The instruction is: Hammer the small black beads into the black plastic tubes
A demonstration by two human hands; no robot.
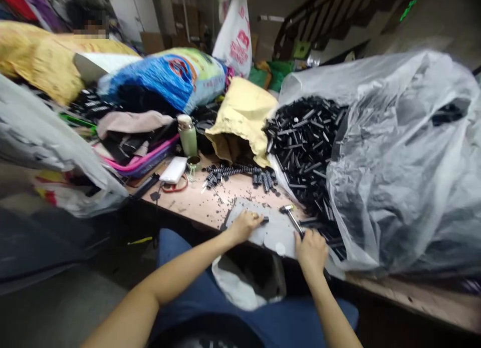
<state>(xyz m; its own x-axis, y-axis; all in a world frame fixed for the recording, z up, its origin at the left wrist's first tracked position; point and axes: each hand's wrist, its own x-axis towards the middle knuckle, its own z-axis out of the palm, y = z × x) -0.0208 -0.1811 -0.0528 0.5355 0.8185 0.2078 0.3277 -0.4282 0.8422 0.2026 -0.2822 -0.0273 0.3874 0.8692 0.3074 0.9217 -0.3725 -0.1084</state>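
My left hand (244, 225) rests on a grey metal plate (276, 231) at the table's front edge, fingers pinched on a small black stick-shaped part (264, 220). My right hand (311, 249) is closed round the handle of a small hammer (291, 215), whose metal head lies on the plate. Just right of the hammer a big clear plastic bag (394, 162) spills a heap of black stick parts (304, 142). More black parts (240, 175) lie in rows on the wooden table (195, 203) beyond the plate.
A green bottle (187, 134), a white power bank (173, 169) and a yellow sack (244, 115) stand behind the work spot. Stuffed sacks and clothes crowd the left and back. A white bag (236, 283) hangs open under the table edge, by my knees.
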